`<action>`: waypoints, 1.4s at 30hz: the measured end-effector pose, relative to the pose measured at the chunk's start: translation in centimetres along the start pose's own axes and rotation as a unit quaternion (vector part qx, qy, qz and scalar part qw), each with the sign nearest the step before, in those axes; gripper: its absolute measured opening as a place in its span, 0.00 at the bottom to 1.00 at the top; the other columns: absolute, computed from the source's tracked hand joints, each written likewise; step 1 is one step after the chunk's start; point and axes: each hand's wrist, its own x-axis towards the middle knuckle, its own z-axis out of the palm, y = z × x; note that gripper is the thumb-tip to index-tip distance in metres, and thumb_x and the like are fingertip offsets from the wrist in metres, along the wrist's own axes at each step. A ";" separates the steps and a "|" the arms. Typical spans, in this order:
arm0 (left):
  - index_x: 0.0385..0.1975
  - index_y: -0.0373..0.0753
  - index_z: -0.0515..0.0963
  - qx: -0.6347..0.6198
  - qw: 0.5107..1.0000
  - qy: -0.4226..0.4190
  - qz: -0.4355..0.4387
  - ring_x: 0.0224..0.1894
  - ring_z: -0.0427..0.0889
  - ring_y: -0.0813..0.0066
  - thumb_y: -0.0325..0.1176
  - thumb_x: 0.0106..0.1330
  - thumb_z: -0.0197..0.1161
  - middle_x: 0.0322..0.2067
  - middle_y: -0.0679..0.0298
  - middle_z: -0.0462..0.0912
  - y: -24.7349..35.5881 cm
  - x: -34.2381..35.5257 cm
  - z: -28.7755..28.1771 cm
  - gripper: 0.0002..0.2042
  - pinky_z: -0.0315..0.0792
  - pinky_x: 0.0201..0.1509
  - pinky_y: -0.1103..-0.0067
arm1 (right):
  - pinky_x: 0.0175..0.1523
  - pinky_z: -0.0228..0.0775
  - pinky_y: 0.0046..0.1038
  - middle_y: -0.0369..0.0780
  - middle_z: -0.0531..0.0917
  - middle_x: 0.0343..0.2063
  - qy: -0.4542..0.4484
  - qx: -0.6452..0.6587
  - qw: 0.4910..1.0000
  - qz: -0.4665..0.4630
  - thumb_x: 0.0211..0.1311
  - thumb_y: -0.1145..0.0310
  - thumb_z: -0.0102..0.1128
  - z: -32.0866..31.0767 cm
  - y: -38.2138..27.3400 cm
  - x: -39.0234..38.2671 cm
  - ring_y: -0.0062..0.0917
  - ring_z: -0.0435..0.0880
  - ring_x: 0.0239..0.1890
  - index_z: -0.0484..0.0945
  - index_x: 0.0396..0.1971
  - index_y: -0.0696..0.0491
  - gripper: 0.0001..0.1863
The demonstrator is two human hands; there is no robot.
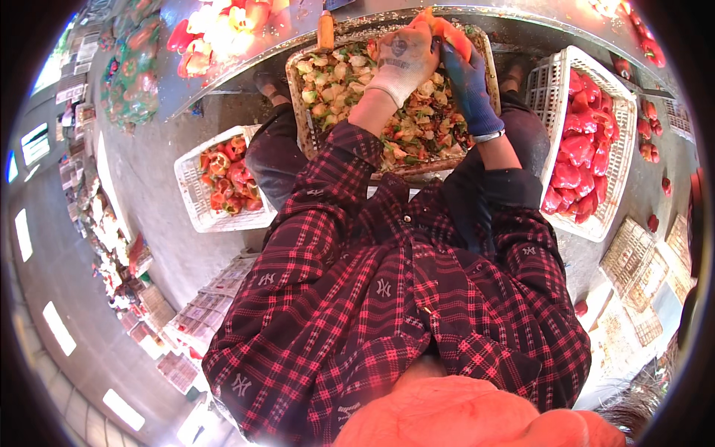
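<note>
My left hand (404, 61), in a pale knit glove, has its fingers closed on an orange-red pepper (451, 37) high over the tray. My right hand (465, 86), in a blue glove, grips the same pepper from the right, pressed close to the left. Whether a tool is between them I cannot make out. Beneath both, a stained tray (298, 112) holds pale cores, seeds and green bits. A wooden handle (325, 31) rests at the tray's far left edge.
A white crate (191, 194) of peppers stands at left, a larger crate (611, 208) of glossy red peppers at right. A metal table (238, 52) with peppers spans the far side; green net sacks (130, 89) sit upper left. Flattened crates (633, 276) lie lower right.
</note>
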 end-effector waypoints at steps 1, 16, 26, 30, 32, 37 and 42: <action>0.41 0.40 0.75 -0.005 0.998 0.052 0.034 0.28 0.83 0.60 0.46 0.61 0.60 0.26 0.57 0.82 -0.3 -0.4 0.0 0.17 0.77 0.32 0.72 | 0.46 0.70 0.19 0.35 0.80 0.39 0.016 0.006 1.000 0.010 0.63 0.75 0.55 0.2 0.4 -0.5 0.16 0.78 0.40 0.75 0.47 0.60 0.13; 0.50 0.35 0.73 -0.843 0.477 -0.060 -0.241 0.39 0.83 0.71 0.43 0.70 0.54 0.42 0.58 0.81 -3.1 -9.8 -4.9 0.18 0.79 0.42 0.77 | 0.45 0.74 0.35 0.41 0.78 0.47 -0.075 -0.524 0.795 -0.296 0.48 0.65 0.68 2.6 -3.6 -5.9 0.39 0.80 0.43 0.72 0.55 0.42 0.30; 0.45 0.36 0.76 -0.901 0.391 0.015 -0.189 0.44 0.81 0.66 0.27 0.64 0.59 0.41 0.61 0.81 -6.4 -10.8 -3.8 0.11 0.78 0.46 0.69 | 0.58 0.68 0.37 0.41 0.75 0.53 -0.054 0.040 0.982 0.177 0.64 0.67 0.54 2.3 -0.9 -9.9 0.29 0.74 0.56 0.65 0.60 0.53 0.25; 0.44 0.35 0.76 -0.852 0.469 -0.019 -0.230 0.40 0.81 0.71 0.27 0.64 0.60 0.39 0.62 0.81 -5.2 -11.3 -2.2 0.10 0.78 0.43 0.75 | 0.55 0.72 0.38 0.42 0.77 0.48 -0.038 0.249 0.929 0.272 0.66 0.60 0.52 2.6 -0.7 -9.7 0.30 0.77 0.51 0.67 0.57 0.56 0.23; 0.38 0.34 0.77 -0.661 0.699 0.012 -0.275 0.34 0.80 0.74 0.29 0.64 0.58 0.31 0.61 0.81 -3.7 -11.8 -2.2 0.07 0.74 0.35 0.76 | 0.55 0.72 0.34 0.40 0.78 0.46 -0.073 0.226 0.943 0.232 0.62 0.64 0.57 2.8 -0.9 -9.8 0.27 0.78 0.49 0.70 0.53 0.58 0.21; 0.30 0.33 0.75 -0.315 0.939 0.062 -0.127 0.19 0.69 0.75 0.30 0.66 0.55 0.20 0.57 0.71 -3.2 -11.1 0.7 0.07 0.64 0.25 0.73 | 0.54 0.73 0.29 0.40 0.80 0.41 -0.060 0.189 0.966 0.165 0.56 0.67 0.64 0.1 1.5 -9.5 0.24 0.79 0.45 0.72 0.48 0.61 0.22; 0.33 0.36 0.76 -0.637 0.693 0.076 -0.329 0.20 0.73 0.71 0.31 0.66 0.55 0.22 0.61 0.77 -3.2 -10.1 4.7 0.06 0.69 0.24 0.76 | 0.54 0.73 0.30 0.42 0.80 0.41 -0.009 0.263 0.945 0.196 0.57 0.70 0.62 -1.8 3.2 -9.5 0.27 0.81 0.43 0.71 0.47 0.63 0.19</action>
